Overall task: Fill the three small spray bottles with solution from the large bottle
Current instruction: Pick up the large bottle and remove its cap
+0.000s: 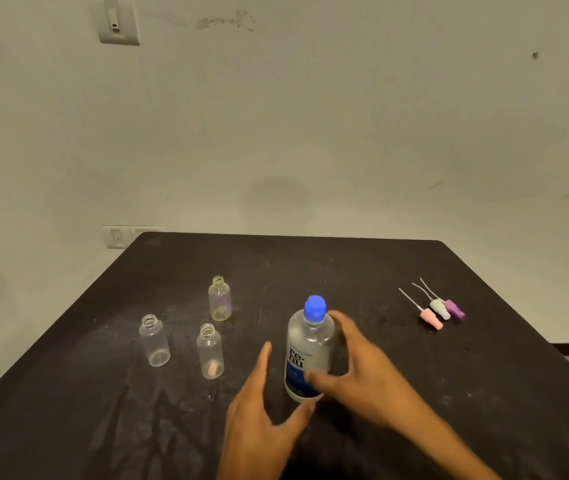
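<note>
The large bottle (309,355) stands upright mid-desk (380,271), blue cap on, label reads "re-nu". Right hand (356,362) curls around it (looks like contact, blurry though); left hand (262,403) is spread beside it, holding nothing. A clumsy lift could knock over the three small spray bottles (210,351) nearby.
</note>
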